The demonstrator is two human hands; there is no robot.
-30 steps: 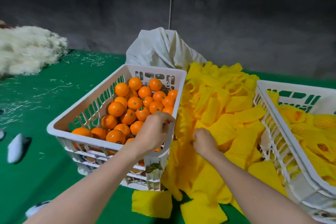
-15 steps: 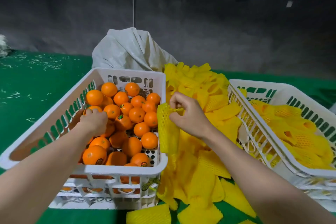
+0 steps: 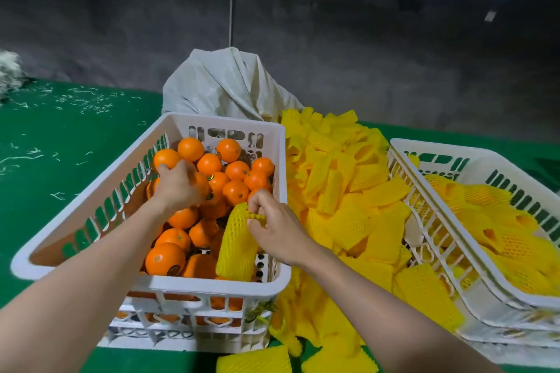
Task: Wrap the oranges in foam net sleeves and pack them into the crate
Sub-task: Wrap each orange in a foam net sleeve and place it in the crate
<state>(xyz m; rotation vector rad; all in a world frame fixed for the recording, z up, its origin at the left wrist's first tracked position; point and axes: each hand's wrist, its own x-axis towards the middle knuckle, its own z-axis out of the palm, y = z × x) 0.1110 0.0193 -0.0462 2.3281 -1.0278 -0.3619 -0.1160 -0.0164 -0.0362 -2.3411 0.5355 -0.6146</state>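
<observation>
Clearance is tight: both forearms cross the near rim of the left crate (image 3: 169,283), which is white slotted plastic with rigid walls and a flared lip. Left hand (image 3: 177,186) is down among the loose oranges (image 3: 165,259), fingers curled over one orange (image 3: 202,184) on the crate's left side; most of that fruit is hidden under the palm. Right hand (image 3: 280,232) pinches the top edge of a foam net sleeve (image 3: 238,248) between thumb and fingers. Sleeve hangs inside the crate near its right wall, lower end down at the near right corner. It is yellow, soft, ribbed mesh, tube-shaped. Oranges are glossy and round, some with small stickers. Sleeve pile (image 3: 342,191) fills the gap between the two crates, touching both and spilling toward the near side. Right crate (image 3: 439,150), same type, holds wrapped oranges (image 3: 500,239). Open room is the green table cover (image 3: 60,160) to the left, littered with pale shreds. Crumpled white sack (image 3: 227,88) sits just behind the left crate.
</observation>
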